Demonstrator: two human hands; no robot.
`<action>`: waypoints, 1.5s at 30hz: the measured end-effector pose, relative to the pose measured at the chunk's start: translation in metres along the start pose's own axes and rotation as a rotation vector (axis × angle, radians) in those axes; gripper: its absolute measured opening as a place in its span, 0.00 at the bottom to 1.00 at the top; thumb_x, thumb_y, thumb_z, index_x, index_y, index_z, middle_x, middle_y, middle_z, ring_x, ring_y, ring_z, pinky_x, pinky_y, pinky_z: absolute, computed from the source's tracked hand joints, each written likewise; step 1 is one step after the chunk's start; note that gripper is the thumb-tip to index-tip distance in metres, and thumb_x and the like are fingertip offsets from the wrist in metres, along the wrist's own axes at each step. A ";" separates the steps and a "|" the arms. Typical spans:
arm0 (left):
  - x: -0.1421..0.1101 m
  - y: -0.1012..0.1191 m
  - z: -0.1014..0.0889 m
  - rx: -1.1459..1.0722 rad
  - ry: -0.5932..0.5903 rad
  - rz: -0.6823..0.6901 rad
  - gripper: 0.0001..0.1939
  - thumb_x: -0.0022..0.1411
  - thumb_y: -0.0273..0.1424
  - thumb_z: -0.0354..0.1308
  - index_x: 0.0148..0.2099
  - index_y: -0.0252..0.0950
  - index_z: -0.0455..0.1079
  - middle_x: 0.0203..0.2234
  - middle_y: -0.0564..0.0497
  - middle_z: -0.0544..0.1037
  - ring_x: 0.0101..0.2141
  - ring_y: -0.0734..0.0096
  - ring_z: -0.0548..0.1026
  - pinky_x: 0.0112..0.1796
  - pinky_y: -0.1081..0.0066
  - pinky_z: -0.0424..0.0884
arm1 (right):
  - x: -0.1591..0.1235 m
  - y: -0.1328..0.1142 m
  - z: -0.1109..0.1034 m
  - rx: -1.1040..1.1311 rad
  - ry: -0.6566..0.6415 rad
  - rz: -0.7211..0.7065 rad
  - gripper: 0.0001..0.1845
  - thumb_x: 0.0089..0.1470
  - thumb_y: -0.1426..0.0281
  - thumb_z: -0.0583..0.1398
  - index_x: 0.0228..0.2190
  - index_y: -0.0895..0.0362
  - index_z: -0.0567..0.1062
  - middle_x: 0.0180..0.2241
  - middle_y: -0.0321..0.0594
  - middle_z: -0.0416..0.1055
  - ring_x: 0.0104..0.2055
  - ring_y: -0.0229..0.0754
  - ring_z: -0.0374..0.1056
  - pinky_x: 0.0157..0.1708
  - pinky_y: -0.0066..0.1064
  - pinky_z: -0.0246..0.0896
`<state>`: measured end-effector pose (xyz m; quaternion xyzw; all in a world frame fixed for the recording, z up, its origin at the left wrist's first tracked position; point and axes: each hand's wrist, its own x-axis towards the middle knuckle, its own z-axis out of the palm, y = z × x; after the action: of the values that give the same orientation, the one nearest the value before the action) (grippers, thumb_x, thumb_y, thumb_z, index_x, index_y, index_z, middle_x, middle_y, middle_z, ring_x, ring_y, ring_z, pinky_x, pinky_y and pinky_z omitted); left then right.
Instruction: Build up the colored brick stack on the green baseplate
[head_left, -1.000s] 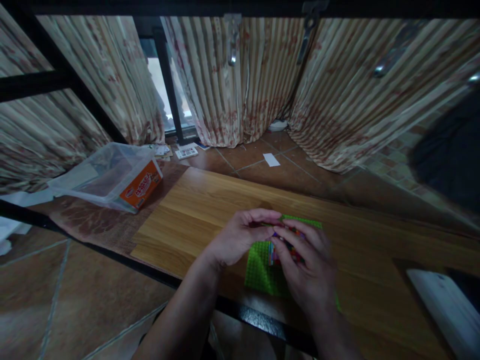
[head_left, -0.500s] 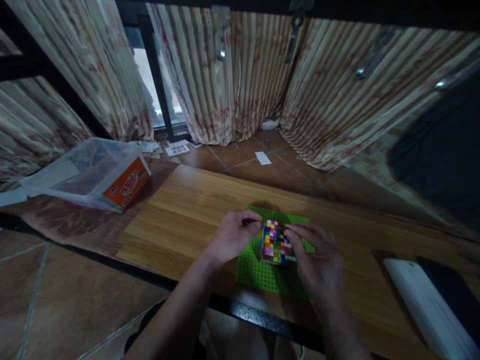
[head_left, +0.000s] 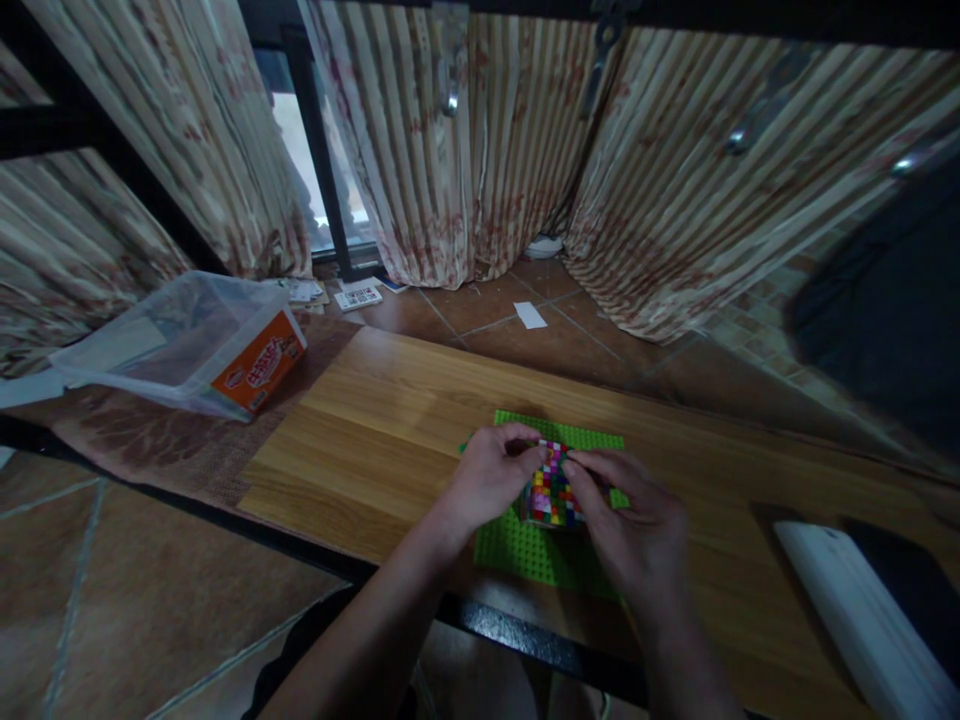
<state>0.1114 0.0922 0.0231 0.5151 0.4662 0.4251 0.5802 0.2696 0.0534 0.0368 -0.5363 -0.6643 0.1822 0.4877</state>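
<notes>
A small rectangular block of toy bricks, its top a mosaic of many colours, sits on a green studded baseplate. My left hand reaches over the block's left side, thumb and forefinger pinched at its far left corner. From the right, my right hand has thumb and forefinger together at the block's far right part. Anything between the fingertips of either hand is too small to make out. My right hand hides the block's right side. A bit of green shows just left of my left hand.
The baseplate lies on a wooden board on the table. A clear plastic box with an orange label stands at the left. A white oblong object and a dark flat one lie at the right. Striped curtains hang beyond.
My left hand has moved right, from beside the block to over its left edge. My right hand stays at the block. The whole view has shifted slightly.
</notes>
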 end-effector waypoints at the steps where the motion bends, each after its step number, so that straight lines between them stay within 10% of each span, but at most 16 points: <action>1: 0.000 0.001 0.000 -0.011 -0.002 -0.002 0.05 0.60 0.30 0.60 0.37 0.33 0.76 0.28 0.52 0.77 0.29 0.74 0.71 0.32 0.75 0.66 | 0.000 -0.002 0.000 0.005 0.003 0.008 0.06 0.57 0.65 0.64 0.35 0.51 0.82 0.35 0.38 0.78 0.35 0.41 0.73 0.36 0.34 0.69; 17: -0.001 0.003 0.002 -0.069 0.014 -0.036 0.04 0.58 0.27 0.62 0.36 0.31 0.76 0.27 0.53 0.75 0.27 0.76 0.68 0.31 0.76 0.64 | 0.003 -0.009 -0.006 0.388 0.137 0.454 0.08 0.51 0.63 0.67 0.33 0.52 0.82 0.24 0.34 0.76 0.28 0.38 0.73 0.29 0.28 0.69; 31: -0.004 0.001 -0.003 0.051 -0.021 -0.028 0.12 0.63 0.23 0.54 0.45 0.33 0.76 0.32 0.51 0.78 0.33 0.73 0.73 0.38 0.74 0.70 | 0.006 -0.017 0.002 -0.175 -0.156 0.202 0.14 0.59 0.61 0.57 0.36 0.55 0.81 0.36 0.42 0.79 0.37 0.44 0.74 0.40 0.35 0.67; 45: -0.005 -0.003 0.001 0.085 -0.013 0.029 0.12 0.61 0.21 0.53 0.45 0.33 0.75 0.35 0.49 0.80 0.39 0.68 0.77 0.45 0.69 0.72 | 0.001 -0.015 0.015 -0.315 -0.002 0.145 0.17 0.59 0.58 0.58 0.35 0.56 0.82 0.32 0.43 0.81 0.32 0.46 0.76 0.36 0.35 0.68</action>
<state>0.1115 0.0870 0.0202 0.5487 0.4724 0.4101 0.5546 0.2493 0.0534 0.0416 -0.6523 -0.6448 0.1112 0.3826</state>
